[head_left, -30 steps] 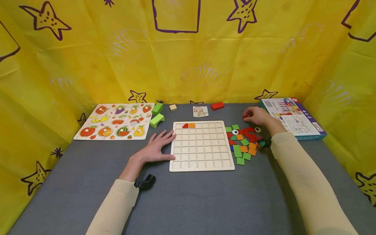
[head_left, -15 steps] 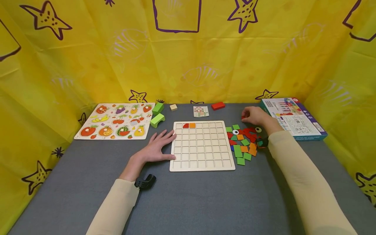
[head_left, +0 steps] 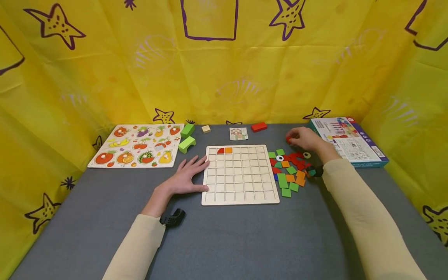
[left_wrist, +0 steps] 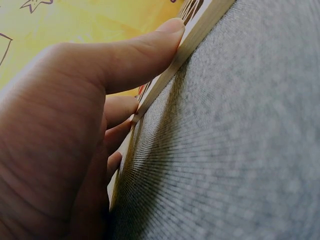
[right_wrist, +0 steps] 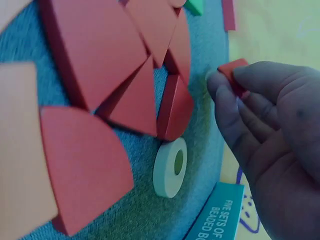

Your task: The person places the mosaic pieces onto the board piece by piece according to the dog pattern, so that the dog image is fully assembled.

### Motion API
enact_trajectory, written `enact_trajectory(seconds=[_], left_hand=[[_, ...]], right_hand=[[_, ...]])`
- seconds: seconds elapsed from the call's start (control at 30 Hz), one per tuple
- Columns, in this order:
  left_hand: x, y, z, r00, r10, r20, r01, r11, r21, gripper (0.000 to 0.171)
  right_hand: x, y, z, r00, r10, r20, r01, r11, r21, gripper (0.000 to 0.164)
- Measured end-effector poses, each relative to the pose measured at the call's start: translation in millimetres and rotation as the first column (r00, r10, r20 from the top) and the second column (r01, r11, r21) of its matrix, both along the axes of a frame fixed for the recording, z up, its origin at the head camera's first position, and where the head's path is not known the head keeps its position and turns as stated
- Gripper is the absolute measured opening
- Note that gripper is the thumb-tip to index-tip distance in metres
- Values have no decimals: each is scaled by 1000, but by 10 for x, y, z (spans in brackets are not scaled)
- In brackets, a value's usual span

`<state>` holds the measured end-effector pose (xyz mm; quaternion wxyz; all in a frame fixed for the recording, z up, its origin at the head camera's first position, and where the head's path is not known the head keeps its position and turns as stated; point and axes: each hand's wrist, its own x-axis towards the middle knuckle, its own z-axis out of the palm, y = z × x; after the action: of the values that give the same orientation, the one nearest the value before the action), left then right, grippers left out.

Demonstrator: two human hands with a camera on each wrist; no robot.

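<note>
My left hand (head_left: 187,175) lies with spread, straight fingers at the left edge of a square wooden grid board (head_left: 241,175). In the left wrist view, the thumb (left_wrist: 145,55) presses on the board's edge. Along the board's top row sit a red quarter-circle tile (head_left: 221,151) and an orange square tile (head_left: 228,150). My right hand (head_left: 306,139) pinches a small red tile (right_wrist: 232,70) between thumb and fingertips, beyond the pile; fingers hide part of its shape. Below that hand lie red tiles (right_wrist: 95,55) and a white ring (right_wrist: 170,167).
Green and orange tiles (head_left: 286,193) lie right of the board. A fruit puzzle (head_left: 134,146) is at the left, beside green blocks (head_left: 187,144). Behind the board are a picture card (head_left: 238,133), a red block (head_left: 259,126) and a beige block (head_left: 206,128). A box (head_left: 350,142) stands right.
My right hand has shifted slightly left and turned a little, so more of the red tile shows at its fingertips. The left hand and the board stay put.
</note>
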<state>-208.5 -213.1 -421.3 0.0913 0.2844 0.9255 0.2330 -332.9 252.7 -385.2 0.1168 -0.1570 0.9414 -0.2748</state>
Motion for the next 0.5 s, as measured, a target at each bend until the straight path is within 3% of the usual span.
enact_trajectory(seconds=[0.23,0.5], left_hand=[[8,-16,-6,1000,4,3,-4,1000,5,94],[0,-15,-4,1000,-5,3,5,1000,5,94]], right_hand=[[5,-101,34,996,-21,85,38,980,-196,25],[47,-233,90,1000,3,29,4,976,-219,27]])
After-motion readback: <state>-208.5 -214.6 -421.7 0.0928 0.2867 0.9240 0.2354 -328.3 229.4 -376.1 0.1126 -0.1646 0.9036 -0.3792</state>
